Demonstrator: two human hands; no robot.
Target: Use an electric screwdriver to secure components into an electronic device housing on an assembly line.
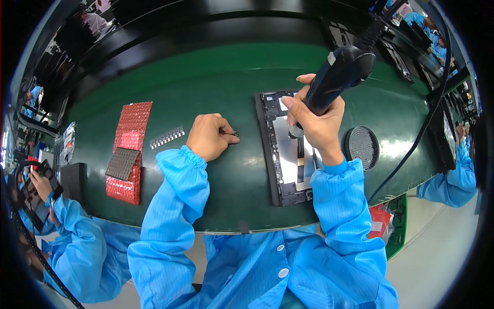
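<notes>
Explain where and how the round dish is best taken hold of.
Probably by the outer rim, coming from the right: the round dish lies flat with a raised edge to pinch, while the right hand and its blue sleeve crowd its left side.

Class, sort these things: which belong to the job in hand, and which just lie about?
Seemingly in the job:
dark handheld tool, in the right hand
small dark part, in the left hand
black-framed device, under the tool

Apparently just lying about:
red bubble wrap
green crate

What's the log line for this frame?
left hand: pinching small dark part | right hand: gripping black driver over opened device
</notes>
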